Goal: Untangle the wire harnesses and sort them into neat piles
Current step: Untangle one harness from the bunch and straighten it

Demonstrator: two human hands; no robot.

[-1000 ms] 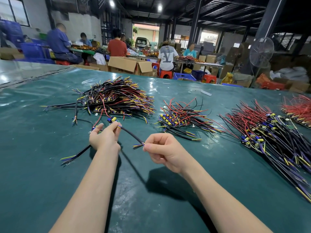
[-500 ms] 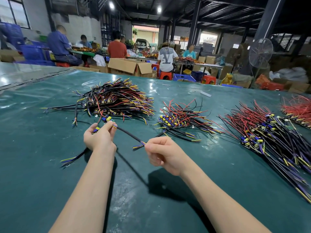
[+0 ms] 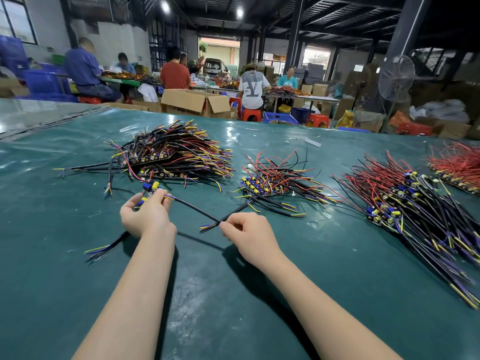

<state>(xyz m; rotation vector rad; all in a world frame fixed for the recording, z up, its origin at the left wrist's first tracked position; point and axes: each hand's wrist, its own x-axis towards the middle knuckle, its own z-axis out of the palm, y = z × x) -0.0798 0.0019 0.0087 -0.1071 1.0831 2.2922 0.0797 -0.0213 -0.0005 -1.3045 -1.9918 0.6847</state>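
Observation:
My left hand (image 3: 146, 216) grips the connector end of one wire harness (image 3: 193, 209), its blue and yellow parts sticking up above my fingers. A black cable runs from there to my right hand (image 3: 249, 236), which pinches it near its frayed coloured tips. A second black tail of the harness trails down left onto the table. Behind lie a big tangled pile (image 3: 172, 154), a smaller pile (image 3: 276, 179) and a long pile (image 3: 405, 203) at the right.
The green table cover (image 3: 233, 294) stretches wide in front of me. A red-wire pile (image 3: 458, 165) sits at the far right edge. Cardboard boxes (image 3: 193, 101), stools, a fan and several seated people are beyond the table's far edge.
Both hands have lifted slightly and moved toward the piles with the harness. The cable between them has drawn straighter, and my right fingers have closed tighter on its end.

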